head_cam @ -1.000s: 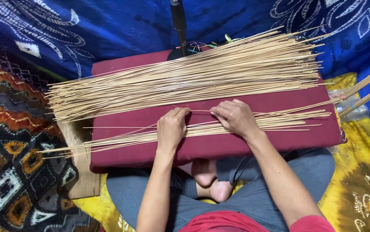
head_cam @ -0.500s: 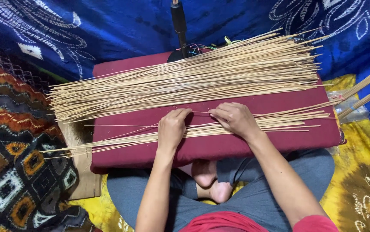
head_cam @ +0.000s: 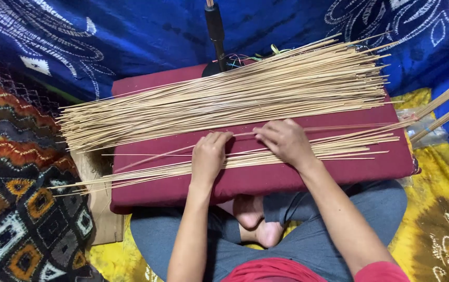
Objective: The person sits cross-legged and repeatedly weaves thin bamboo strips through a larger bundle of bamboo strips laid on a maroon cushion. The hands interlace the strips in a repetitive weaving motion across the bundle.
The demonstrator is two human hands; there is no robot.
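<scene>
A maroon cushioned board (head_cam: 266, 183) lies across my lap. On its far half rests a big pile of thin bamboo sticks (head_cam: 224, 99). A smaller bundle of sticks (head_cam: 349, 146) lies along the near half. My left hand (head_cam: 210, 156) presses palm down on this near bundle. My right hand (head_cam: 284, 141) lies on the same bundle, fingertips pinching a single stick (head_cam: 182, 150) that angles off to the left. Both hands sit close together at the board's middle.
A black pole on a round base (head_cam: 215, 36) stands at the board's far edge. Blue patterned cloth (head_cam: 130, 36) hangs behind. A patterned rug (head_cam: 15, 198) lies left, yellow cloth (head_cam: 438, 219) right. Thicker bamboo strips (head_cam: 446, 109) enter from the right.
My hands have barely shifted; my right fingers have worked slightly along the single stick. The piles have not moved.
</scene>
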